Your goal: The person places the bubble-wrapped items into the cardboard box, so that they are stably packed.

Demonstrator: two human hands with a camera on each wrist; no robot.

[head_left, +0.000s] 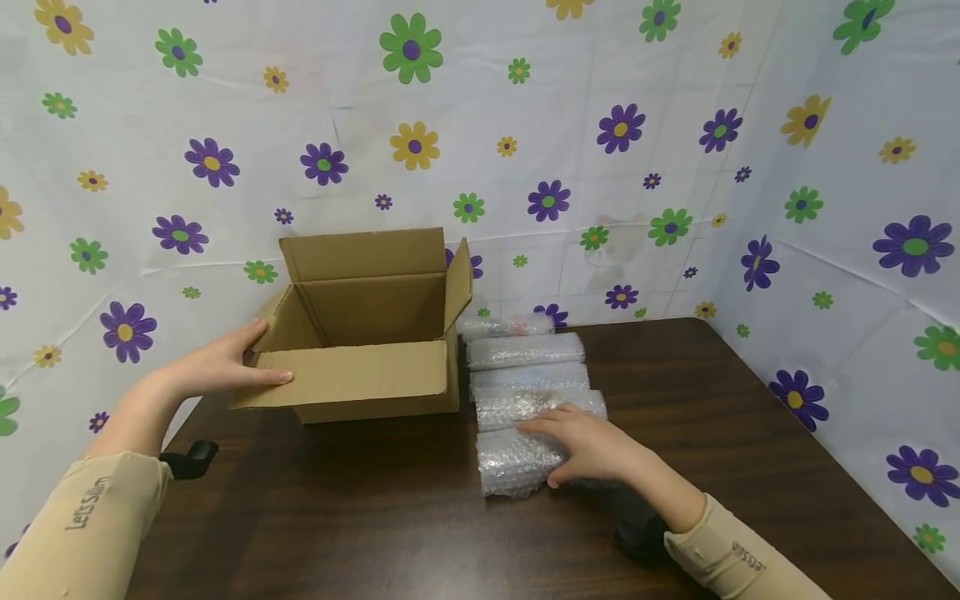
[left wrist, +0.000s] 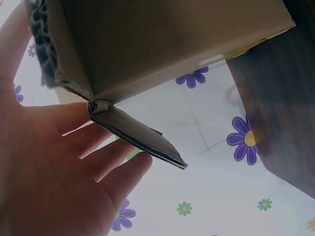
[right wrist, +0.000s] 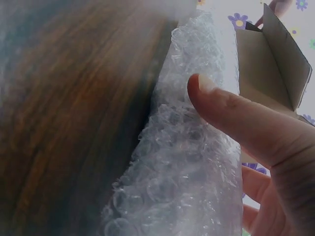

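An open cardboard box (head_left: 378, 408) stands on the table with its flaps spread. At its front left corner my left hand (head_left: 213, 362) holds the flaps, the thumb over the front flap (head_left: 367, 373) and the fingers outside the side flap (left wrist: 140, 133). Right of the box lies a row of several bubble-wrapped rolls (head_left: 525, 352). My right hand (head_left: 592, 446) grips the nearest bubble-wrapped roll (head_left: 510, 462), with the thumb on its near side and the fingers across its top. What the wrap encloses cannot be made out.
The dark wooden table (head_left: 360, 508) reaches back to a white flowered cloth (head_left: 510, 100) behind the box and rolls. A second cloth side (head_left: 862, 275) borders the table at the right. Black wrist mounts (head_left: 191, 460) sit at both sleeves.
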